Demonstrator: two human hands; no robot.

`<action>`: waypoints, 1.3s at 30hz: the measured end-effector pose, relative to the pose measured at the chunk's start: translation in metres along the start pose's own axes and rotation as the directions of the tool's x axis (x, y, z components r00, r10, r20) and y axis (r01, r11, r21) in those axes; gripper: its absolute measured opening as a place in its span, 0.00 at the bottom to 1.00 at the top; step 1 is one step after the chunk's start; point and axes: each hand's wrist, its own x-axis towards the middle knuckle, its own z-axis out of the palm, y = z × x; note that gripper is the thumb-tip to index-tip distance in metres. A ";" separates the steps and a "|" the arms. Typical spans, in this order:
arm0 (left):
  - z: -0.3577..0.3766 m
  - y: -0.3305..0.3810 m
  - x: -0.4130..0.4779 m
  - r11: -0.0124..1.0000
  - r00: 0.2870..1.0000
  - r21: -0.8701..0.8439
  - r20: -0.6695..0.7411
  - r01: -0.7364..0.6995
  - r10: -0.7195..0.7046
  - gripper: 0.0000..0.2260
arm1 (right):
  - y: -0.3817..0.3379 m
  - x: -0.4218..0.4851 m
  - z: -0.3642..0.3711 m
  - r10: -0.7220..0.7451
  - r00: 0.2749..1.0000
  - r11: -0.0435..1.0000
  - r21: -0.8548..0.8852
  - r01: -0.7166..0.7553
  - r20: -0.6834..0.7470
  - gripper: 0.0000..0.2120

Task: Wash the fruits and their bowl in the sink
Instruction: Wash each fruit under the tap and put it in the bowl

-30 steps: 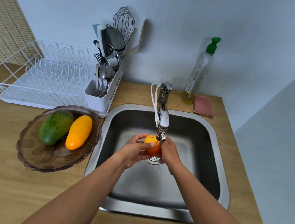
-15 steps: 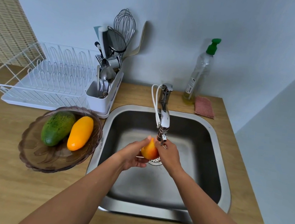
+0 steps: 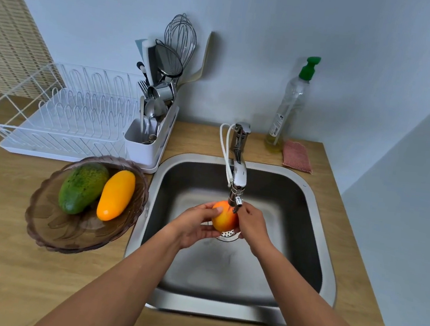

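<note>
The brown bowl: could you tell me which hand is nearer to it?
Left. The left hand grips the fruit right of the bowl; the right hand is beyond that fruit.

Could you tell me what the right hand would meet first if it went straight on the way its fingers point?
The right hand holds the orange-red fruit under the faucet nozzle. Going on along its fingers, it would probably strike that nozzle, just ahead of its fingertips; depth is unclear.

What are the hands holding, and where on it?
An orange-red fruit under the tap: the left hand cups its left side, the right hand its right side.
</note>
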 end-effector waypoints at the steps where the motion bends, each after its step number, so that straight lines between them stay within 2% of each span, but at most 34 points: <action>1: -0.001 0.001 0.000 1.000 1.000 -0.025 0.000 0.014 -0.014 0.19 | 0.002 0.000 0.000 -0.037 0.999 0.999 0.005 0.037 -0.012 0.12; 5: -0.001 0.003 0.001 0.990 0.997 -0.121 -0.015 0.071 -0.073 0.19 | 0.004 -0.003 0.001 -0.133 0.991 0.991 0.033 0.133 0.012 0.13; 8: 0.000 0.002 0.002 0.967 0.991 -0.218 -0.010 0.129 -0.134 0.22 | 0.004 -0.005 0.003 -0.151 0.988 0.982 0.113 0.149 0.016 0.12; 10: 0.001 0.001 0.002 0.961 0.992 -0.251 -0.017 0.118 -0.126 0.22 | 0.004 -0.005 0.003 -0.137 0.991 0.983 0.121 0.136 0.006 0.12; 15: 0.002 -0.001 0.002 0.986 0.999 -0.159 -0.008 0.042 -0.044 0.24 | -0.001 -0.007 0.001 -0.023 0.998 0.997 0.073 0.019 0.057 0.14; 20: 0.000 0.003 0.000 0.991 1.000 -0.129 0.008 0.021 -0.021 0.22 | 0.000 -0.008 -0.001 -0.055 0.996 0.996 0.080 0.049 0.069 0.13; 26: 0.000 0.002 0.002 0.994 0.999 -0.106 -0.042 0.008 -0.012 0.27 | -0.002 -0.009 0.000 0.006 0.997 0.997 0.074 -0.013 0.083 0.12; 32: 0.000 0.004 -0.002 0.995 0.999 -0.097 0.039 0.021 -0.017 0.27 | -0.003 -0.008 -0.003 0.046 0.997 0.985 0.162 -0.056 0.068 0.14; 35: 0.001 0.002 -0.002 0.996 0.998 -0.091 0.062 0.021 -0.015 0.25 | -0.003 -0.006 -0.005 0.073 0.996 0.980 0.180 -0.081 0.046 0.16; 39: 0.004 -0.002 0.001 0.990 0.999 -0.140 0.048 0.010 -0.003 0.19 | -0.005 -0.008 -0.004 0.157 0.980 0.967 0.183 -0.177 0.118 0.17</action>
